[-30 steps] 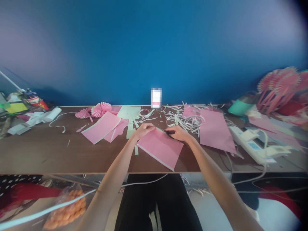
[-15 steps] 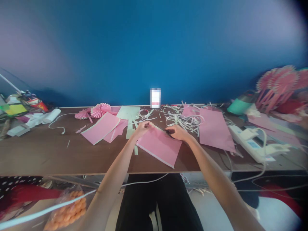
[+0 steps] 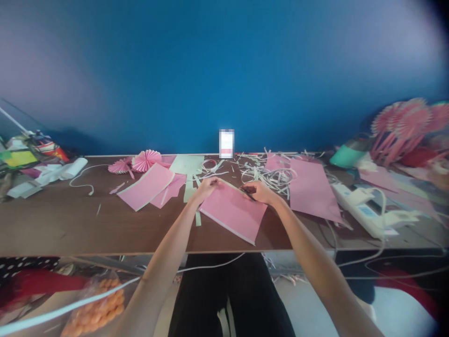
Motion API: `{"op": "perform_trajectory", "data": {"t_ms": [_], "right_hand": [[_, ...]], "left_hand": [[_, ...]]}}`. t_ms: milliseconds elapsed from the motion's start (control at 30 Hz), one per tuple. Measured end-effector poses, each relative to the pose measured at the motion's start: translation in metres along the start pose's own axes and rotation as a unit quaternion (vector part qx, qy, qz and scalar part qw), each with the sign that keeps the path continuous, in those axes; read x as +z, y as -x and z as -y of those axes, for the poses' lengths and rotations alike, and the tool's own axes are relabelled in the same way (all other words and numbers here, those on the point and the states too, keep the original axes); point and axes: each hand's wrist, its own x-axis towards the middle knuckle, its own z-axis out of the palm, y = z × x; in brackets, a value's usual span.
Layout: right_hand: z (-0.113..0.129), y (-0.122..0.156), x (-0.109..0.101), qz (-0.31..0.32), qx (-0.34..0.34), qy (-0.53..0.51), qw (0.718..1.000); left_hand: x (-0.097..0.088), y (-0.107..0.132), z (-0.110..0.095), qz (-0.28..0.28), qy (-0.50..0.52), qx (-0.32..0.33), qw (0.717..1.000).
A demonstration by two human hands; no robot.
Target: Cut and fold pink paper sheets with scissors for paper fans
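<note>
A pink paper sheet [image 3: 234,211] lies on the brown table [image 3: 70,224] in front of me. My left hand [image 3: 206,186] pinches the sheet's far left corner with closed fingers. My right hand [image 3: 260,192] is closed around a thin dark tool [image 3: 247,193], perhaps a pen or blade, whose tip rests on the sheet's far edge. The two hands are about a hand's width apart along that edge.
More pink sheets lie at left [image 3: 147,186] and right [image 3: 312,189]. Folded pink fans [image 3: 145,160] and white paper strips [image 3: 270,174] sit near the blue wall. A white power strip [image 3: 358,208] with cables is at right, clutter [image 3: 31,164] at far left.
Both hands stay on the sheet's far edge. The right hand has shifted slightly along it with the dark tool; the view has moved a little.
</note>
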Motion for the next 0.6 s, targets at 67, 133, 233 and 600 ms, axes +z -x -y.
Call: {"op": "perform_trajectory", "data": {"t_ms": [67,133,233,600], "right_hand": [[0.000,0.000,-0.001,0.001,-0.002,0.005,1.000],[0.000,0.001,-0.001,0.011,-0.005,0.010,1.000],[0.001,0.001,-0.001,0.018,-0.006,0.016,1.000],[0.000,0.002,-0.003,-0.004,-0.004,0.031,1.000]], "left_hand": [[0.000,0.000,-0.001,-0.011,-0.016,0.004,1.000],[0.001,0.000,-0.002,-0.014,-0.031,0.001,0.999],[0.003,0.001,-0.005,-0.026,-0.036,-0.015,0.999],[0.003,0.009,-0.016,-0.045,0.010,-0.028,0.999]]}}
